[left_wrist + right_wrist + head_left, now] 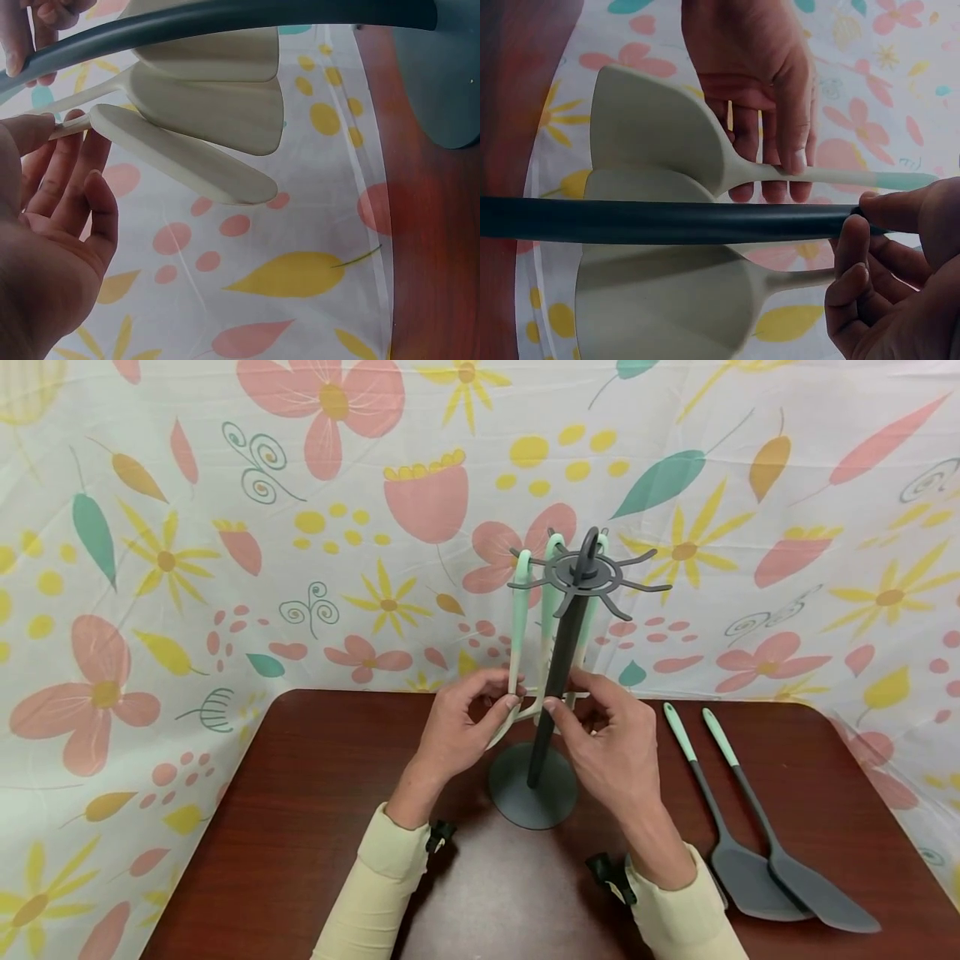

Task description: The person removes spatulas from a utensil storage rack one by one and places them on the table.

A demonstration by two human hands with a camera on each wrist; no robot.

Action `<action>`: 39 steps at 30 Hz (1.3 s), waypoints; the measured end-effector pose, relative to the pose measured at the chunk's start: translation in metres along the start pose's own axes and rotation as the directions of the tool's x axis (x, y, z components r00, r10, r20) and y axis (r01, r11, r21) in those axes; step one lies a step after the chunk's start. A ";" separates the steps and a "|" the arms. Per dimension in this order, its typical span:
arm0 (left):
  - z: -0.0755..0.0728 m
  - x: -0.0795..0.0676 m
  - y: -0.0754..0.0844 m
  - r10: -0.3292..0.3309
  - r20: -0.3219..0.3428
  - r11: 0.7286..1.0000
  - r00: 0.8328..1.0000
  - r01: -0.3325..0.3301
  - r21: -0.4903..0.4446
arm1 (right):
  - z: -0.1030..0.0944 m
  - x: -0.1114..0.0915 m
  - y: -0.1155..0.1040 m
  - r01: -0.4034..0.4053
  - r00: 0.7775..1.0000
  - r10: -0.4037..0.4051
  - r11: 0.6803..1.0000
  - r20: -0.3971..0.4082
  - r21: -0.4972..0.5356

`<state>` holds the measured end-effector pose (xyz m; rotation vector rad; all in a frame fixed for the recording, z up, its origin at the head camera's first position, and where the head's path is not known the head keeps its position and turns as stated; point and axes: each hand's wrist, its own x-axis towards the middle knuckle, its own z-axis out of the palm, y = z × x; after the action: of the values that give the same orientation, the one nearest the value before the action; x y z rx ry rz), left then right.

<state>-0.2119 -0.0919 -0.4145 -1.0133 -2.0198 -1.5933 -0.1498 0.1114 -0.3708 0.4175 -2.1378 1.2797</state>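
Floral backdrop (420, 410) behind dark utensil stand (564, 660), left hand (461, 722) on spatula (520, 614).

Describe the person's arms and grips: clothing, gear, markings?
Left sleeve and right sleeve are plain pale cream, reaching the wrists, with broad cuffs. A small black device sits by the left cuff, another by the right. Left grip and right grip are bare; I see no gloves or rings.

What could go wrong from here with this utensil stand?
The hung utensils crowd the back and left of the stand, so it might tip that way if bumped. The left hand pinches one handle; lifting could unhook it. The heads look close together and may knock.
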 end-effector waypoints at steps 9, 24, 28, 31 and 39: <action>-0.002 -0.001 -0.001 0.000 0.023 1.000 1.000 0.000 -0.002 | 0.004 -0.002 0.002 -0.003 1.000 0.004 1.000 -0.010 0.019; -0.004 -0.001 0.001 -0.005 0.026 1.000 1.000 0.005 -0.016 | 0.001 -0.002 0.005 0.011 1.000 -0.011 0.999 -0.004 0.044; -0.004 -0.002 0.002 -0.004 0.024 1.000 1.000 0.004 -0.009 | 0.002 -0.003 0.005 0.007 1.000 -0.007 0.999 -0.003 0.035; -0.004 -0.003 0.003 -0.005 0.017 1.000 1.000 0.005 -0.005 | 0.002 -0.003 0.005 0.001 1.000 -0.001 0.999 -0.002 0.035; -0.004 -0.002 0.004 -0.003 -0.012 0.999 1.000 0.003 0.047 | 0.001 -0.003 0.004 -0.018 1.000 0.018 0.999 -0.002 0.043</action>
<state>-0.2083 -0.0960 -0.4117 -0.9819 -2.0419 -1.5426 -0.1502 0.1125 -0.3763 0.4148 -2.1195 1.3380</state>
